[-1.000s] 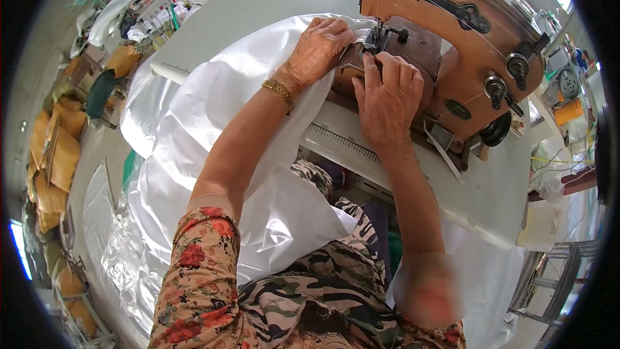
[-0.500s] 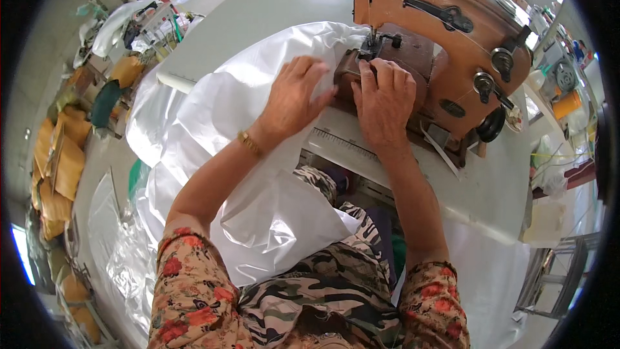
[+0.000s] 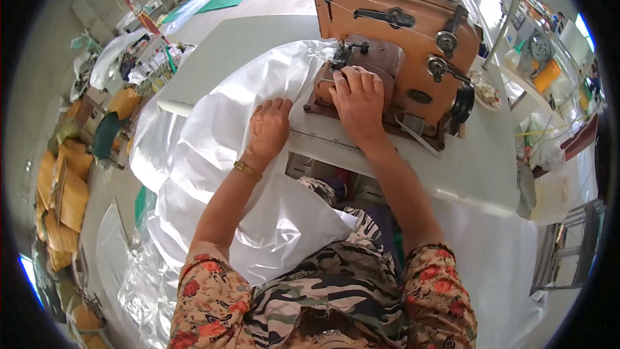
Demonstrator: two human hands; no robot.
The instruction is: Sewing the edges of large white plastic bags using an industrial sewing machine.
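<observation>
A brown sewing machine point(image 3: 413, 48) stands on the pale work table, its presser foot point(image 3: 341, 59) at the left end. Shiny white plastic-like sheeting point(image 3: 213, 123) runs from the foot across the table's left side and down over my lap. My left hand point(image 3: 270, 130) lies on this sheeting left of the machine, its fingers curled into it. Bent over the machine's bed, my right hand point(image 3: 358, 100) has its fingers together just behind the foot on my side; what they pinch, if anything, is hidden. Thread runs along the machine's arm.
A ruler strip point(image 3: 326, 142) lies along the table's near edge. A handwheel point(image 3: 462, 102) sits at the machine's right end. Clear plastic point(image 3: 145, 287) is heaped on the floor at left, near stacked tan bundles point(image 3: 64, 190). A metal frame point(image 3: 571, 245) stands at right.
My left hand has drawn back toward me and left from near the machine, its spread fingers now curled on the sheeting. My right hand stays by the foot. The view has shifted.
</observation>
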